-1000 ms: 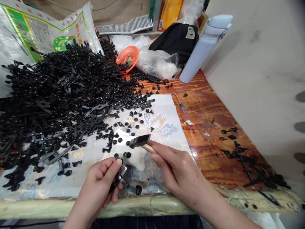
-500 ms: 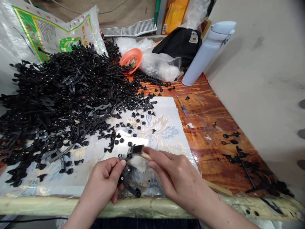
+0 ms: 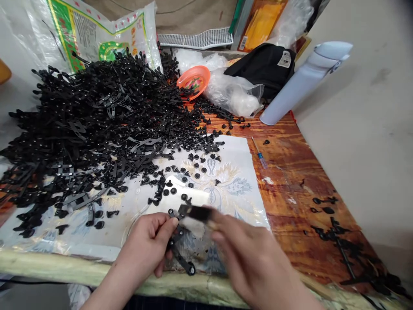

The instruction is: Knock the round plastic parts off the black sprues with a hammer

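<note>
My left hand (image 3: 145, 241) is closed, thumb and fingers pinching a black plastic linkage (image 3: 181, 258) of jointed arms with round ends. One arm of the linkage hangs down toward the table's front edge. My right hand (image 3: 254, 249), blurred by motion, grips a hammer (image 3: 197, 213) with a dark head and a pale handle that is mostly hidden by the fingers. The hammer's head hovers just right of the linkage's upper end; whether they touch I cannot tell. Several small black round-headed pegs (image 3: 183, 196) lie on the patterned cloth (image 3: 238, 172) beyond my hands.
A large heap of black linkages (image 3: 97, 103) covers the left and back. An orange plate (image 3: 204, 82), clear plastic bag (image 3: 237, 92), black bag (image 3: 261, 69) and light blue bottle (image 3: 297, 90) stand behind. A screwdriver (image 3: 260, 155) and more black parts (image 3: 338, 241) lie on the right.
The view has shifted, so the scene sits further right. My right hand has moved, and the hammer's head looks larger and tilted differently. The left hand keeps its pinch on the linkage.
</note>
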Tool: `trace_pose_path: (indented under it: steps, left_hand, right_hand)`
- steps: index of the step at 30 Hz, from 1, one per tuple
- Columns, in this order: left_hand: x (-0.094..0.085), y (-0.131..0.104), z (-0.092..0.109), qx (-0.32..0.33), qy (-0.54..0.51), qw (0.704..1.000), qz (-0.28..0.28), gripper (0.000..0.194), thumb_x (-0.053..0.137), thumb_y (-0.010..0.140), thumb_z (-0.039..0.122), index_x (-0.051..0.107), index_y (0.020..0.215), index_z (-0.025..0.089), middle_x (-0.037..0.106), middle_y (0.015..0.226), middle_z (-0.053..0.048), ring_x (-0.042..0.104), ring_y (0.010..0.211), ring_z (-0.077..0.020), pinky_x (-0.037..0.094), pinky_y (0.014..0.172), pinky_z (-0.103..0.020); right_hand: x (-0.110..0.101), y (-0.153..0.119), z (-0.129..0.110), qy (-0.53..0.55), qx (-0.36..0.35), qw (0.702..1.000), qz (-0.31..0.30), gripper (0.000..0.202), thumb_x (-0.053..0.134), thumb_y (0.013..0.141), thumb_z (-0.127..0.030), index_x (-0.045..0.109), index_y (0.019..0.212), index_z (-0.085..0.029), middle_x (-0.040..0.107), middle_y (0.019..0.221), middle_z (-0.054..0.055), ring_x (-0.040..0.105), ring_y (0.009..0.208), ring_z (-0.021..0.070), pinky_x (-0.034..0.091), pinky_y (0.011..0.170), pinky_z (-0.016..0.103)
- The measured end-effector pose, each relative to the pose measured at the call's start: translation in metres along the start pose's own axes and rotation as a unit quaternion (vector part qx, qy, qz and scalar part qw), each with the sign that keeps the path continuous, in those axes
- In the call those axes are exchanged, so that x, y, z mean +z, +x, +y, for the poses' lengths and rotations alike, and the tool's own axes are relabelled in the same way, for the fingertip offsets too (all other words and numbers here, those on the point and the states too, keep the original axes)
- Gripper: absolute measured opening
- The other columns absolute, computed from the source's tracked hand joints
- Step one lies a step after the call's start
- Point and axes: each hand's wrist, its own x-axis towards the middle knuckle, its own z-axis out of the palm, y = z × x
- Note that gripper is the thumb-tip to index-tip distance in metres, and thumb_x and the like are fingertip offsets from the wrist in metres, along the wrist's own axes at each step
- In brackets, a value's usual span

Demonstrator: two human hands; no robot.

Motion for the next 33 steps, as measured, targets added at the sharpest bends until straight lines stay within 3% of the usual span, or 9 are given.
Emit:
trace_pose_path:
  steps: [4,9,13,19,22,24,27,29,33]
  left_hand:
    - [-0.002,0.0,-0.001,0.014,0.007,1.0,0.007,0.035,0.054,0.075,0.051,0.046,0.06,0.021,0.052,0.036,0.006,0.036,0.02,-0.006,0.02,0.027,-0.014]
    - [-0.003,0.001,0.0,0.003,0.0,1.0,0.006,0.037,0.057,0.073,0.052,0.046,0.057,0.021,0.054,0.036,0.004,0.035,0.019,-0.0064,0.016,0.026,-0.014]
    - [-0.004,0.002,0.0,0.003,0.001,1.0,0.001,0.034,0.056,0.075,0.05,0.047,0.059,0.022,0.054,0.037,0.004,0.036,0.02,-0.0071,0.015,0.026,-0.015]
    - [-0.005,-0.004,0.006,0.1,0.089,0.99,-0.05,0.036,0.05,0.081,0.044,0.037,0.054,0.023,0.035,0.04,0.009,0.034,0.031,-0.0084,0.022,0.036,-0.019]
    - [-0.009,-0.013,0.01,0.174,0.163,0.968,-0.073,0.038,0.051,0.082,0.038,0.037,0.05,0.022,0.028,0.046,0.008,0.03,0.042,-0.0101,0.024,0.043,-0.022]
    - [-0.016,-0.021,0.01,0.2,0.186,0.961,-0.052,0.036,0.056,0.079,0.036,0.046,0.048,0.021,0.034,0.045,0.006,0.035,0.046,-0.0117,0.027,0.046,-0.023]
    - [-0.029,-0.031,0.003,0.233,0.065,0.97,0.035,0.019,0.07,0.069,0.041,0.071,0.078,0.023,0.067,0.071,-0.003,0.059,0.072,-0.0218,0.044,0.065,-0.026]
    - [-0.032,-0.036,-0.006,0.243,-0.083,0.964,0.068,0.044,0.074,0.063,0.048,0.071,0.101,0.025,0.072,0.092,-0.008,0.062,0.09,-0.0278,0.048,0.076,-0.03]
    - [-0.007,-0.043,-0.02,0.15,-0.266,0.95,-0.057,0.061,0.083,0.048,0.051,0.069,0.099,0.022,0.071,0.08,-0.009,0.064,0.06,-0.0213,0.051,0.054,-0.03]
  right_hand:
    - [0.003,0.003,0.002,-0.062,0.022,0.994,-0.091,0.037,0.034,0.095,-0.022,0.055,0.125,-0.014,0.07,0.078,0.01,0.065,0.059,0.0209,0.051,0.052,0.032]
    - [0.004,0.002,0.003,-0.015,0.054,0.997,-0.059,0.041,0.032,0.096,-0.023,0.051,0.13,-0.013,0.07,0.088,0.014,0.067,0.069,0.0232,0.052,0.059,0.035]
    - [0.001,0.005,0.006,0.014,0.095,0.989,-0.112,0.037,0.032,0.096,-0.025,0.055,0.124,-0.018,0.067,0.078,0.008,0.063,0.063,0.0206,0.048,0.057,0.033]
    - [-0.009,0.043,0.007,0.186,0.137,0.971,-0.059,0.018,0.05,0.089,-0.029,0.058,0.077,-0.019,0.048,0.063,-0.005,0.044,0.058,0.01,0.036,0.055,0.023]
    - [0.002,0.056,0.005,0.266,0.157,0.938,-0.16,0.019,0.063,0.077,-0.026,0.054,0.062,-0.017,0.04,0.056,-0.007,0.036,0.052,0.008,0.029,0.049,0.022]
    - [0.005,0.058,0.004,0.343,0.183,0.897,-0.212,0.02,0.063,0.076,-0.029,0.056,0.061,-0.017,0.04,0.054,-0.007,0.034,0.05,0.0074,0.027,0.046,0.021]
    - [-0.001,0.053,0.003,0.435,0.228,0.849,-0.196,0.022,0.064,0.075,-0.037,0.061,0.072,-0.016,0.045,0.055,-0.006,0.032,0.047,0.0066,0.026,0.043,0.02]
    - [-0.009,0.048,0.001,0.457,0.255,0.836,-0.167,0.028,0.066,0.073,-0.043,0.061,0.075,-0.016,0.042,0.053,-0.007,0.029,0.043,0.0058,0.022,0.04,0.02]
    - [-0.012,0.035,-0.009,0.441,0.266,0.85,-0.114,0.031,0.068,0.074,-0.046,0.062,0.073,-0.015,0.04,0.051,-0.007,0.03,0.045,0.0068,0.024,0.042,0.021]
